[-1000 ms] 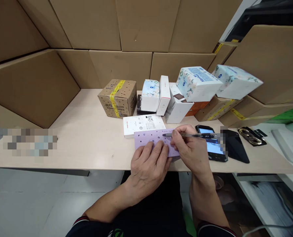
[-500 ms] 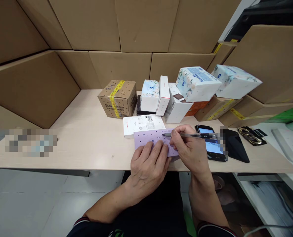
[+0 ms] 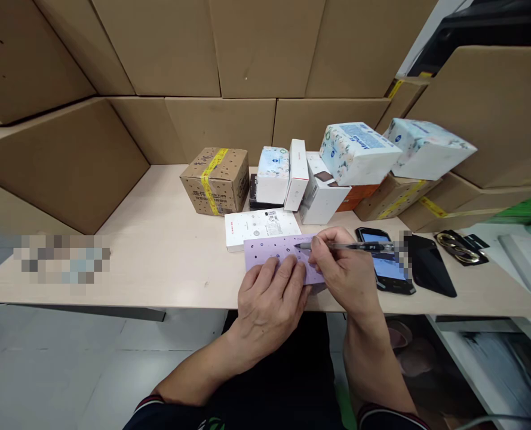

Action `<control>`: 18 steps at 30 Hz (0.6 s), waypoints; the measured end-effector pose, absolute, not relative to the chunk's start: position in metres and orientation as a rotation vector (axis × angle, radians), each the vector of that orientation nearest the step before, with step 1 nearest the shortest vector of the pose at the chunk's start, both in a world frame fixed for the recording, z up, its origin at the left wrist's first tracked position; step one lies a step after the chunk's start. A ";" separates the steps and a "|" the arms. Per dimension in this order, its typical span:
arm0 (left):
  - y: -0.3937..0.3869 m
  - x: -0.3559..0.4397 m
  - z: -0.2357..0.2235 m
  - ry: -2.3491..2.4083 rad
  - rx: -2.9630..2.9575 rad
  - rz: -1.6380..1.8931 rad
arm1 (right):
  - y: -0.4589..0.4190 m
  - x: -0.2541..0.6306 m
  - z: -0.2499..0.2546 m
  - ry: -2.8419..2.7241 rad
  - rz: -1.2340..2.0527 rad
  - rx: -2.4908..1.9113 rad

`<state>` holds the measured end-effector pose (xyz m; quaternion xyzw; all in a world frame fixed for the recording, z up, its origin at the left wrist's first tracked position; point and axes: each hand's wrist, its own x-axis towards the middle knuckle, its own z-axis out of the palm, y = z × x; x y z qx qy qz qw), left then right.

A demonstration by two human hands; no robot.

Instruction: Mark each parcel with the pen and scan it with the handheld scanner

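Observation:
A flat purple box (image 3: pixel 272 249) with small dots lies near the table's front edge. My left hand (image 3: pixel 267 304) rests flat on its near side, fingers stretched out, pressing it down. My right hand (image 3: pixel 343 275) is closed around a pen (image 3: pixel 350 245), whose tip touches the top of the purple box. A flat white box (image 3: pixel 260 227) lies just behind the purple one.
A taped cardboard cube (image 3: pixel 214 180), white boxes (image 3: pixel 298 173) and tissue packs (image 3: pixel 359 149) stand at the back of the table (image 3: pixel 157 239). A phone (image 3: pixel 384 260), a black wedge (image 3: pixel 429 266) and scissors (image 3: pixel 460 248) lie to the right. Large cartons (image 3: pixel 68 155) wall the table in.

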<state>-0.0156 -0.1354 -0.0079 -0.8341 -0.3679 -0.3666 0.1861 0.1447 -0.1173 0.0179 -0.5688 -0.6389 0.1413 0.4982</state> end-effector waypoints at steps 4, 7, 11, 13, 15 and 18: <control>-0.136 -0.016 -0.008 -1.036 -2.348 -1.032 | -0.118 0.144 0.018 -1.547 0.341 -1.373; -0.136 -0.016 -0.007 -1.036 -2.349 -1.025 | -0.118 0.144 0.017 -1.540 0.342 -1.376; -0.136 -0.016 -0.007 -1.038 -2.347 -1.026 | -0.118 0.143 0.018 -1.540 0.310 -1.378; -0.136 -0.016 -0.007 -1.039 -2.348 -1.025 | -0.118 0.143 0.019 -1.546 0.296 -1.378; -0.136 -0.016 -0.007 -1.037 -2.351 -1.023 | -0.118 0.142 0.019 -1.548 0.283 -1.386; -0.136 -0.016 -0.007 -1.035 -2.347 -1.030 | -0.119 0.142 0.017 -1.474 0.323 -1.366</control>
